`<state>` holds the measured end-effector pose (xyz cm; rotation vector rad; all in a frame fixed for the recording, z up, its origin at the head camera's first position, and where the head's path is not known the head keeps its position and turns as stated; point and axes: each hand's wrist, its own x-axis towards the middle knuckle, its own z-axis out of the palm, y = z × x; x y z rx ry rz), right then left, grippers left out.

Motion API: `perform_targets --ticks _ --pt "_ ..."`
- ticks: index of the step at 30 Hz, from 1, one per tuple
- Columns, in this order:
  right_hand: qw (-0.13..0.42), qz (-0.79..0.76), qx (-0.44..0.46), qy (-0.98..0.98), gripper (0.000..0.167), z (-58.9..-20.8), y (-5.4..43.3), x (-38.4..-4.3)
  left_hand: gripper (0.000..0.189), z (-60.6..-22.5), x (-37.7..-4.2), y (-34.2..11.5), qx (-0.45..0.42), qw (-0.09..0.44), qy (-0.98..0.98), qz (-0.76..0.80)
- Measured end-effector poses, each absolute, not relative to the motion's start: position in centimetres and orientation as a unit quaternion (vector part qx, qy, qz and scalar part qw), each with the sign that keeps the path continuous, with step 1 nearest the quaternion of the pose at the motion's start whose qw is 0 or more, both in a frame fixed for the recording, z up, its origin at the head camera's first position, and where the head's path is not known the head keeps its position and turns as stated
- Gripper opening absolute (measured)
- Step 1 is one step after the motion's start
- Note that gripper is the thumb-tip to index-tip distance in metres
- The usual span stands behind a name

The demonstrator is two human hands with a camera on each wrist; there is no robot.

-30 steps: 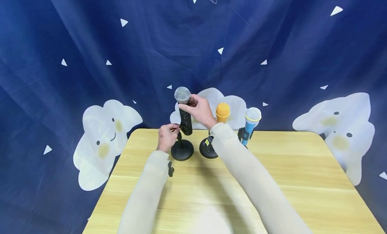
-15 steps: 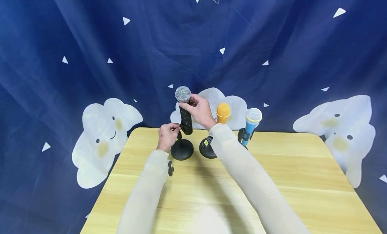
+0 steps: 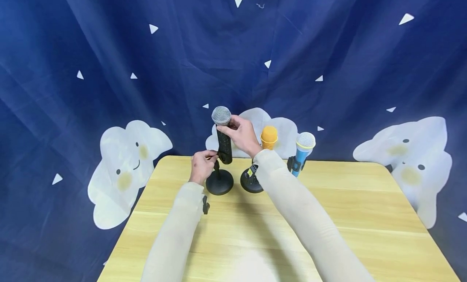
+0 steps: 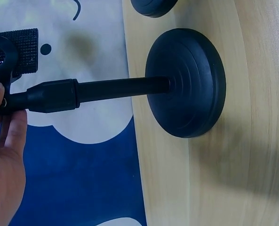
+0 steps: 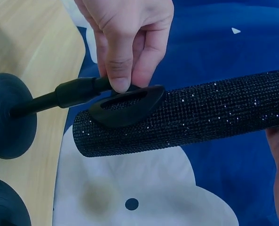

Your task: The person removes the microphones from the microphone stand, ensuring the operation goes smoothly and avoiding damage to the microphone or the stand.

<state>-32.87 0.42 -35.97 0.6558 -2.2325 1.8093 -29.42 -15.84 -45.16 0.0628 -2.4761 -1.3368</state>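
Observation:
A black glittery microphone (image 3: 224,142) with a silver mesh head leans in the clip (image 5: 125,115) of a black desk microphone stand (image 4: 115,88). My right hand (image 3: 243,135) holds the microphone just under its head, thumb on the near side. Lower down, my left hand (image 3: 202,166) pinches the stand's joint right below the clip, between thumb and fingers. The right wrist view shows the clip curved around the lower part of the glittery handle. On the wooden table rests the stand's round base (image 3: 219,182).
To the right, an orange microphone (image 3: 269,137) rises from a second stand, partly hidden by my right sleeve. Beyond it a blue microphone (image 3: 301,154) with a white head sits in another clip. A dark blue curtain (image 3: 233,51) hangs behind the table (image 3: 365,201).

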Motion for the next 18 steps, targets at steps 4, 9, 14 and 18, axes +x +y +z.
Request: perform_targets --ticks 4,9,14,18 --pt "0.094 0.607 0.22 -0.758 0.027 -36.03 0.51 -32.92 0.009 -45.32 -29.43 -15.86 0.019 0.164 -0.868 -0.469" --pt "0.088 0.602 0.219 -0.763 0.027 -36.02 0.58 -33.02 0.009 -45.33 -29.41 -15.82 0.02 0.16 -0.865 -0.474" --pt "0.087 0.599 0.223 -0.764 0.027 -35.89 0.6 -33.09 0.009 -45.23 -29.41 -15.87 0.021 0.161 -0.866 -0.473" --pt "0.088 0.6 0.221 -0.763 0.026 -35.82 0.61 -33.12 0.01 -45.23 -29.45 -15.99 0.02 0.163 -0.867 -0.47"
